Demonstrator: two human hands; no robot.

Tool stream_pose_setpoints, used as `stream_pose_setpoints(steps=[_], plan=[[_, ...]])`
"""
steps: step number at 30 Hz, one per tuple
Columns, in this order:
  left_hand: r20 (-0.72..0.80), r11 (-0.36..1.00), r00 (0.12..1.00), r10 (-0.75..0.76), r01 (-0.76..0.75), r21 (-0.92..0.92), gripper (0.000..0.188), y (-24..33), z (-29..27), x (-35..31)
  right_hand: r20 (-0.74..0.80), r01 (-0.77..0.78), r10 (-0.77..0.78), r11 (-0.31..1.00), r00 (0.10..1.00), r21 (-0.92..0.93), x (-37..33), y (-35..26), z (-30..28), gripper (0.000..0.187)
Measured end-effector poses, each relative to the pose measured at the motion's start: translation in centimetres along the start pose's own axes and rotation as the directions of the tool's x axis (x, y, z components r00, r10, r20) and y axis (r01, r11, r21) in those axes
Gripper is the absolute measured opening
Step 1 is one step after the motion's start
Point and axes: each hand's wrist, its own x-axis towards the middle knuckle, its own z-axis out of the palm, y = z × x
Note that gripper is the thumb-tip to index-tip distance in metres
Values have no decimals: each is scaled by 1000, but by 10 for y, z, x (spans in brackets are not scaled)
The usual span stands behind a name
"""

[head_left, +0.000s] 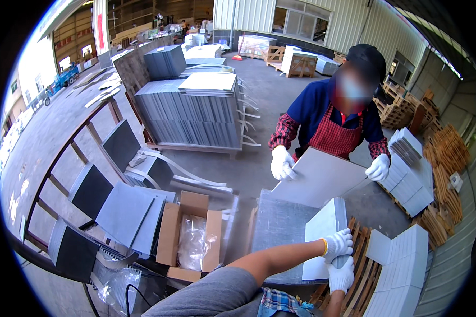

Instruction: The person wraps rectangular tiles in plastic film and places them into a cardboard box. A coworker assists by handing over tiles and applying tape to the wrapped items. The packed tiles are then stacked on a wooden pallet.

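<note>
Nothing legible in view. Red vertical strip (100, 30) on white pillar (106, 41): any lettering too small to read. Blue vehicle (66, 78), below-left of pillar: any markings unreadable too.

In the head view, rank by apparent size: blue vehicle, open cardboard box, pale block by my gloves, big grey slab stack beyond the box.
Big grey slab stack
Open cardboard box
Pale block
Blue vehicle, small partly through distance

Clear plastic (192, 243) is held in an open cardboard box (213, 240), a blue vehicle (65, 77) is seen outside, and wooden pallets (401, 112) are stacked near a wall (463, 100).
</note>
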Motion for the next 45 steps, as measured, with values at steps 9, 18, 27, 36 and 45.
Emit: stream_pose_setpoints(steps=[9,18,27,36,45], plan=[[14,1000,1000,-3,4,-10,75,-1,7,5,10,12,-12,1000,1000,10,2,4,2,89],[-18,1000,1000,8,-8,-14,66,1,-2,2,63,-40,38,999,997,31,0,-4,-9,89],[9,1000,1000,-3,4,-22,71,1,-1,4,72,-40,38,999,997,34,-1,-5,-14,88],[-17,999,1000,8,-8,-50,74,-1,7,5,-41,60,-59,998,997,19,2,12,9,88],[-16,999,1000,5,-5,-33,68,1,3,3,-31,48,-47,998,998,27,2,10,6,87]])
